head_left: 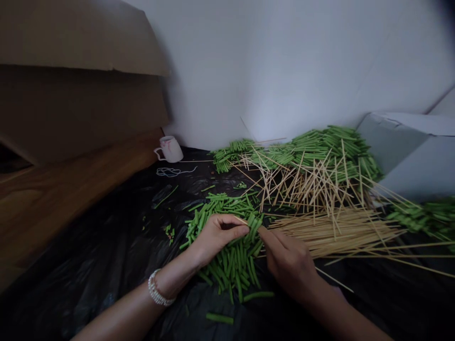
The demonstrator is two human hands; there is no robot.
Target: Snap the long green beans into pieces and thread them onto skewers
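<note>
My left hand [222, 232], with a beaded bracelet on its wrist, is closed in a pinch around a thin wooden skewer [241, 219]. Several cut green bean pieces [253, 223] sit side by side on it between my hands. My right hand [288, 258] is closed at the other end of this short row, its fingertips partly hidden. Beneath both hands spreads a loose pile of cut green beans [229, 265]. Close to the right hand lies a thick bundle of wooden skewers [341, 232].
Rows of skewered green beans [327, 147] are stacked by the wall, with scattered skewers [316, 184] before them. More beans [430, 218] lie right. A white mug [171, 149] and string [172, 172] are at the back left. Cardboard [81, 99] stands left; black plastic [117, 246] covers the surface.
</note>
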